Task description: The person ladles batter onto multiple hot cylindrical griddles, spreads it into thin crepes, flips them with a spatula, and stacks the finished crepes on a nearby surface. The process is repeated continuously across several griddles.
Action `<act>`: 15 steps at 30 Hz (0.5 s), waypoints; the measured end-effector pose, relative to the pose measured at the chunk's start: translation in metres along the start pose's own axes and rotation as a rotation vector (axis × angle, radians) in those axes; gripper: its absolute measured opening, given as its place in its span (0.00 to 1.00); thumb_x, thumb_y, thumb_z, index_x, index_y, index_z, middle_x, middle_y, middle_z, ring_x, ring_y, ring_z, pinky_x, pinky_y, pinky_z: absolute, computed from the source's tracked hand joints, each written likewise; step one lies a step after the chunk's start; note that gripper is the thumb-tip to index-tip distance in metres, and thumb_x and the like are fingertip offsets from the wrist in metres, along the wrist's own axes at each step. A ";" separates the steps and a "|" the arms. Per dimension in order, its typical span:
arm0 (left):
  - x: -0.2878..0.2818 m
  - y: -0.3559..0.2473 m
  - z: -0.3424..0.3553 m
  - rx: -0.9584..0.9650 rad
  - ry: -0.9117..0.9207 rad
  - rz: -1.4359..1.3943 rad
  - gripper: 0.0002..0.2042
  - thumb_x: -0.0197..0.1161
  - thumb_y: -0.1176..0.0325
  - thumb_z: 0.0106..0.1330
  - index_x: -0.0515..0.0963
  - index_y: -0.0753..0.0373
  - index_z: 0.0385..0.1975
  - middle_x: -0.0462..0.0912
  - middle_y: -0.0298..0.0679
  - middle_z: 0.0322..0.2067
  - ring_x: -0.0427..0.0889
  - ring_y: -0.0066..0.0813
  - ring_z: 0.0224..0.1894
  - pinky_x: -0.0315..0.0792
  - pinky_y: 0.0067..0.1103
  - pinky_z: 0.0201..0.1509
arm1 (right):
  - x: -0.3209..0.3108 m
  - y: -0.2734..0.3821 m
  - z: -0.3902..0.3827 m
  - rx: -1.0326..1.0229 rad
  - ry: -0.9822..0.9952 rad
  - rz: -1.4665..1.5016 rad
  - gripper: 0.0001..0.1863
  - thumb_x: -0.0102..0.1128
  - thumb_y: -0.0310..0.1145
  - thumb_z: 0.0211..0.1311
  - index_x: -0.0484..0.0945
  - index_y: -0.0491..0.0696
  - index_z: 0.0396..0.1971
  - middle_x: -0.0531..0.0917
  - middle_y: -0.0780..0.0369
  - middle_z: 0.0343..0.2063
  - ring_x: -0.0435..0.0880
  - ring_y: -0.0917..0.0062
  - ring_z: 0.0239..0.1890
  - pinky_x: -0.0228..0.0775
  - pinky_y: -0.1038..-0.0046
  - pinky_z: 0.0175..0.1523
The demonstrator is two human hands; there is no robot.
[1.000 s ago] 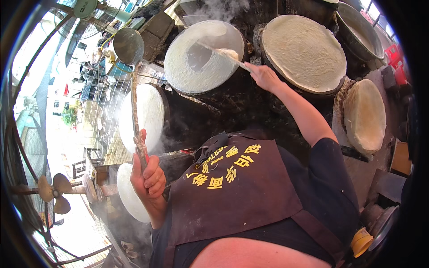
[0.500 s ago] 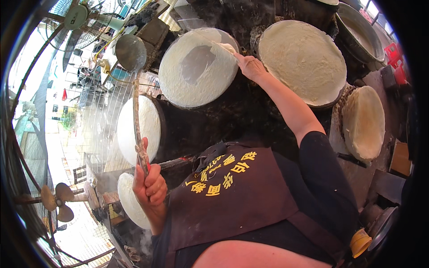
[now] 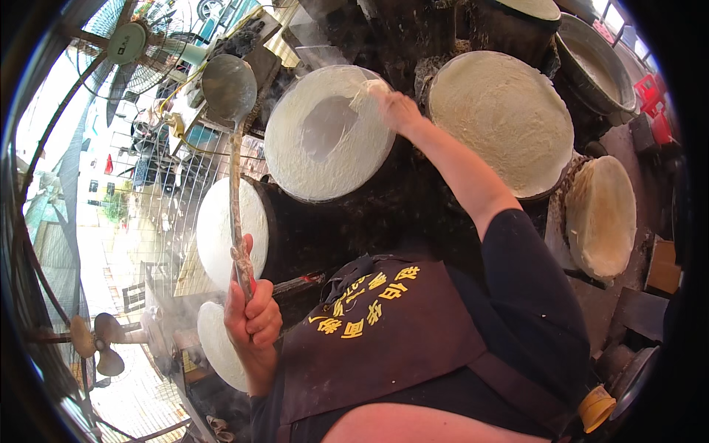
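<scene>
My left hand (image 3: 253, 319) is wrapped round the long, dough-crusted handle of a metal ladle (image 3: 229, 85), held upright with its bowl up at the far left. My right hand (image 3: 401, 112) reaches to the far right rim of a round griddle (image 3: 277, 173) coated with a pale, wet layer. Its fingers are closed on a soft pale wad of dough (image 3: 365, 94), which touches the coating. A smooth grey patch (image 3: 325, 129) shows in the middle of that coating. The fingertips are partly hidden by the wad.
Right of it lies another griddle with a thicker pale sheet (image 3: 502, 122); a smaller sheet (image 3: 604, 218) is farther right. White rounds (image 3: 233, 232) lie to the left. A large metal pot (image 3: 591, 66) stands far right. Fans (image 3: 127, 43) and wire mesh line the left side.
The whole view has shifted, so the griddles sit lower in the picture. My right hand has moved toward the griddle's far rim with the wad. My left hand still grips the ladle.
</scene>
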State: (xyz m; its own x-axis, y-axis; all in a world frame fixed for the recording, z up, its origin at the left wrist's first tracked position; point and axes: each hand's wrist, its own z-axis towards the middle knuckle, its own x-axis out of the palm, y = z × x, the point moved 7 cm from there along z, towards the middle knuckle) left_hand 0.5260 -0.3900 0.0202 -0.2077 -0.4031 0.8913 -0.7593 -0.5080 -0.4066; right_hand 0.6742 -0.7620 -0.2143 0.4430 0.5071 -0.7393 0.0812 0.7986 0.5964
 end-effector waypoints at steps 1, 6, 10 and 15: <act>-0.002 0.001 -0.004 0.016 -0.009 0.005 0.31 0.45 0.61 0.75 0.36 0.48 0.71 0.57 0.30 0.20 0.51 0.11 0.13 0.51 0.08 0.08 | -0.003 0.023 -0.018 -0.025 0.049 0.069 0.23 0.49 0.28 0.60 0.68 0.51 0.58 0.79 0.46 0.31 0.80 0.53 0.35 0.71 0.58 0.39; -0.021 -0.002 -0.017 0.051 -0.111 0.045 0.30 0.44 0.60 0.75 0.37 0.47 0.71 0.57 0.30 0.19 0.52 0.11 0.12 0.52 0.09 0.08 | -0.059 0.060 -0.156 0.242 -0.111 0.152 0.32 0.54 0.25 0.58 0.60 0.52 0.65 0.77 0.52 0.33 0.78 0.55 0.37 0.69 0.59 0.40; -0.026 -0.003 -0.014 0.020 -0.065 -0.016 0.29 0.43 0.59 0.76 0.38 0.48 0.71 0.58 0.30 0.19 0.52 0.11 0.11 0.52 0.10 0.08 | -0.036 0.020 -0.147 0.394 -0.058 -0.019 0.30 0.50 0.25 0.59 0.61 0.51 0.64 0.77 0.48 0.31 0.79 0.53 0.35 0.70 0.58 0.41; -0.014 0.003 0.002 -0.046 -0.088 -0.043 0.28 0.39 0.58 0.76 0.35 0.43 0.71 0.58 0.32 0.21 0.53 0.11 0.12 0.52 0.10 0.07 | -0.010 0.012 -0.032 0.358 0.080 -0.050 0.24 0.45 0.28 0.60 0.66 0.50 0.58 0.80 0.44 0.36 0.79 0.49 0.42 0.70 0.56 0.46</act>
State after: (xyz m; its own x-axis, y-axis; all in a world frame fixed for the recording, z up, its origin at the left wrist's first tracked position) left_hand 0.5282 -0.3874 0.0063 -0.1208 -0.4476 0.8860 -0.7944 -0.4917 -0.3567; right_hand 0.6423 -0.7476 -0.2095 0.3604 0.5055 -0.7840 0.4144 0.6662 0.6200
